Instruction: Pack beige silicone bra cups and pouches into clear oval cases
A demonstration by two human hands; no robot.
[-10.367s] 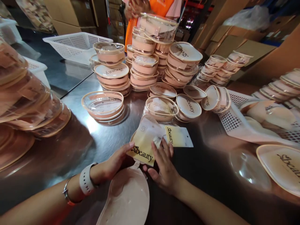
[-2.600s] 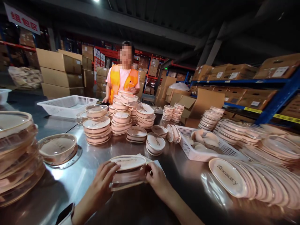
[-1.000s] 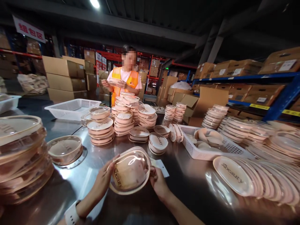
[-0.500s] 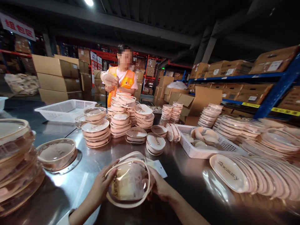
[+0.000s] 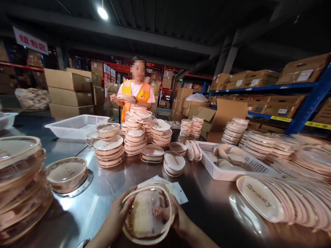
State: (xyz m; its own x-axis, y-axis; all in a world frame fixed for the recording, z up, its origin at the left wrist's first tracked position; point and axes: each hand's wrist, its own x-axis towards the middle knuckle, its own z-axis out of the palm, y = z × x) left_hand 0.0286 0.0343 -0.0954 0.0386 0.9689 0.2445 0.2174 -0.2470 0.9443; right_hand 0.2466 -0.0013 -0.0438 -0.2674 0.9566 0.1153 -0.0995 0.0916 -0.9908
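1. The clear, pale-rimmed case [image 5: 147, 215] is held tilted, its see-through face towards the viewer, over the middle of the worktop [image 5: 207, 203], near its near edge. A pale packet shows through the plastic.
2. The left hand [image 5: 121, 210] grips the rim on its left side, thumb over the front.
3. The right hand [image 5: 177, 215] holds the opposite side; fingers show through the plastic, though whether inside or behind it I cannot tell.
4. Just beyond the case, flat printed packets [image 5: 179, 192] lie on the worktop, partly hidden by it.
5. Farther in, a small pair of stacked cases [image 5: 174, 163] sits near the worktop's middle, with taller stacks [image 5: 134, 137] towards the far edge.
6. Towards the near left corner rises a big stack [image 5: 20, 186]; a lower case [image 5: 67, 172] sits just beside it.
7. Towards the right edge, a white basket [image 5: 219, 175] holds pale, rounded pieces [image 5: 230, 155]; a leaning row of cases [image 5: 261, 199] fills the near right corner.
8. At the far edge, a co-worker in an orange vest [image 5: 143, 93] holds another case [image 5: 126, 97].
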